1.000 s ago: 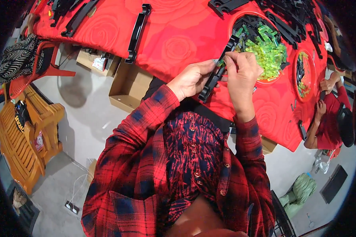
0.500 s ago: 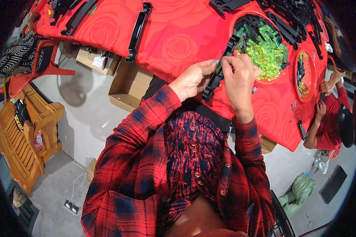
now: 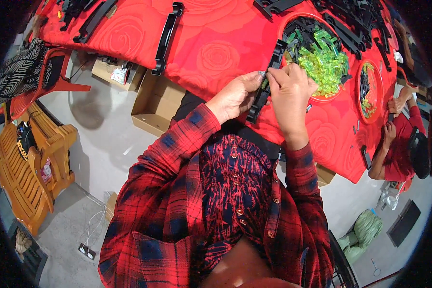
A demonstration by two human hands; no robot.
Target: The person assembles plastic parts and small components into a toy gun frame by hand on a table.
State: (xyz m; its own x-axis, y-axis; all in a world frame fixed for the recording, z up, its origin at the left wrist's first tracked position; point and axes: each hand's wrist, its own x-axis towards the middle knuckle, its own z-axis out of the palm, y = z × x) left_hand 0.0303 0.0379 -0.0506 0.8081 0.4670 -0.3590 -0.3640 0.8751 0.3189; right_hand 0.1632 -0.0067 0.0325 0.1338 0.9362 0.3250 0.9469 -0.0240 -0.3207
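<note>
My left hand [image 3: 235, 97] is closed around a long, narrow black plastic strip [image 3: 260, 102], which slants over the near edge of the red-covered table [image 3: 216, 60]. The thumb lies along the strip's side, close to its middle. My right hand [image 3: 291, 89] pinches at the same spot from the other side, and its fingertips hide whatever is between them. Just beyond that hand stands a round red basin [image 3: 282, 25] with translucent yellow-green plastic pieces [image 3: 324, 62] and black parts in it. Another black strip [image 3: 167, 41] lies alone on the tablecloth, farther left.
Black parts [image 3: 353, 21] are heaped at the far right, near a smaller red basin [image 3: 380, 91]. A co-worker's hands [image 3: 390, 126] are at the right edge. Below the table stands an open cardboard box [image 3: 153, 103]; a red chair [image 3: 48, 81] and wooden bench [image 3: 31, 163] are left.
My right hand has turned slightly, and its fingertips have shifted a little left on the strip. The strip has tipped slightly away in my left hand, which stays nearly still.
</note>
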